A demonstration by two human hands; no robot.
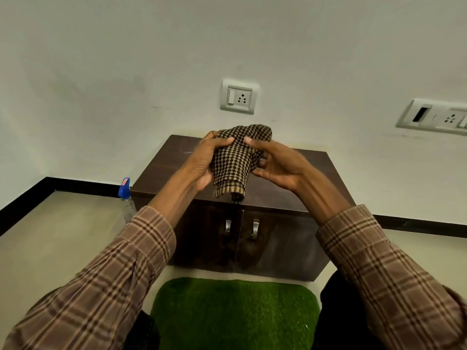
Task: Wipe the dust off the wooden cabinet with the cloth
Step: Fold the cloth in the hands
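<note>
So the one checked cloth (236, 160) is being bunched up in mid-air above the cabinet (161, 168), not laid on it yet. It's gripped from 9 o'clock by the left hand (204, 160), fingers curled round the fabric with the thumb on top, and pinched from 3 o'clock by the right hand (275, 160), thumb pressed onto it, fingers curled under. Going by that, no wiping looks started: the dark top is untouched by the cloth and a faint pale smear is seen toward 11 o'clock (could be dust, hard to tell). The whole top and both doors are left. Counted: one cabinet, two door handles (228, 226), one spray bottle (125, 198) at 9 o'clock of it, two wall sockets (238, 97), one green mat (235, 314)
</note>
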